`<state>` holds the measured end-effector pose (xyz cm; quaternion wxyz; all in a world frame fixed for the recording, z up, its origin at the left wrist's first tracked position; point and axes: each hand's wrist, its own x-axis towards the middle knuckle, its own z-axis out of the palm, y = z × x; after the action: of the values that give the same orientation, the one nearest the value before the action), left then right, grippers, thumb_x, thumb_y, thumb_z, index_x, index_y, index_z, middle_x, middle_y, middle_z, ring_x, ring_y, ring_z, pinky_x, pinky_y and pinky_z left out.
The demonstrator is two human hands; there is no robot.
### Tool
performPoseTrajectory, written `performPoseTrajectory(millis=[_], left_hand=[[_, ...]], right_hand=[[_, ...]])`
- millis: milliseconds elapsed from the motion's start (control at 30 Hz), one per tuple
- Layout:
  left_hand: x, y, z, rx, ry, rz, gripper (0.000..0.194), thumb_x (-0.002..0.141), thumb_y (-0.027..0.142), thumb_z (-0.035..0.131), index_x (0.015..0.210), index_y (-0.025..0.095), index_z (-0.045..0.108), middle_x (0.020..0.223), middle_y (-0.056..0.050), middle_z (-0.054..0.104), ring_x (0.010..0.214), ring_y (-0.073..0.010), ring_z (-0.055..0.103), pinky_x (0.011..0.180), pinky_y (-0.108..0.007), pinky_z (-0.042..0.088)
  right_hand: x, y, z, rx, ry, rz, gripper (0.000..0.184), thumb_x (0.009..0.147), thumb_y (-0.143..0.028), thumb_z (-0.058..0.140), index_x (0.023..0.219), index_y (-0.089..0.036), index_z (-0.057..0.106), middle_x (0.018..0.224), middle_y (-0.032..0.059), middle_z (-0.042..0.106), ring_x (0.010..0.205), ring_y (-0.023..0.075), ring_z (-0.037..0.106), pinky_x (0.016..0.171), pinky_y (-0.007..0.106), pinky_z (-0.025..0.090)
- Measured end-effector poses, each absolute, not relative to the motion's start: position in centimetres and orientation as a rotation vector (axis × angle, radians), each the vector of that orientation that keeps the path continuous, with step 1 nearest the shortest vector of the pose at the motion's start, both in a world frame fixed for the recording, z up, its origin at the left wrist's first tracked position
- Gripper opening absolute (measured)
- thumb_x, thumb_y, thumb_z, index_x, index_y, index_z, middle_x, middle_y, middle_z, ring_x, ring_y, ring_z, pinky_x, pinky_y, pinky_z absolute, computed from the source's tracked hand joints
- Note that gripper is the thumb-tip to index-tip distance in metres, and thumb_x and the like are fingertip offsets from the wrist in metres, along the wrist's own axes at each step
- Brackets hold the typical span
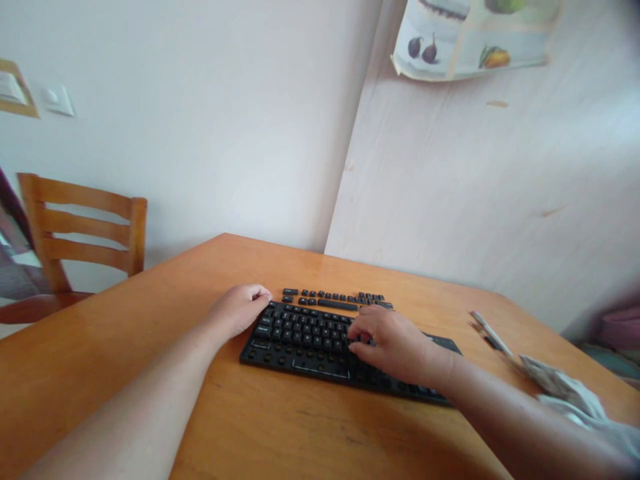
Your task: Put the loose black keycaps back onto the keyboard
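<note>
A black keyboard lies on the wooden table. Its upper rows carry keycaps, while the lower left part shows bare key sockets. My left hand rests at the keyboard's far left corner with its fingers curled closed; whatever they hold, if anything, is hidden. Over the middle of the keyboard, my right hand has thumb and fingers bent into a pinch close to the keys. I cannot make out what is between those fingertips. Behind the keyboard, loose black keycaps lie in rows, among them a long space bar.
The wooden table meets a pale wall at the back. At the right lie a pale stick-like tool, thin dark tools and a crumpled cloth. A wooden chair stands at the left. A picture sheet hangs above.
</note>
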<state>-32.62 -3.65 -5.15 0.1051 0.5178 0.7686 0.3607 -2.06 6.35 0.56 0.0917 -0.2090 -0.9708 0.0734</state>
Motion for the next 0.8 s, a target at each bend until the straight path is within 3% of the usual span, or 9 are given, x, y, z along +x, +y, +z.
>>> performPoseTrajectory(millis=[800], left_hand=[[-32.8, -3.6, -5.3, 1.551, 2.255, 1.066, 0.032, 0.083, 0.046, 0.050, 0.080, 0.023, 0.072, 0.083, -0.002, 0.075, 0.080, -0.0218, 0.066, 0.065, -0.028, 0.041]], right_hand=[[-2.6, 4.7, 0.1, -0.738, -2.908, 0.118, 0.006, 0.081, -0.025, 0.064, 0.078, -0.022, 0.068, 0.084, 0.0030, 0.066, 0.082, 0.0177, 0.056, 0.073, 0.028, 0.039]])
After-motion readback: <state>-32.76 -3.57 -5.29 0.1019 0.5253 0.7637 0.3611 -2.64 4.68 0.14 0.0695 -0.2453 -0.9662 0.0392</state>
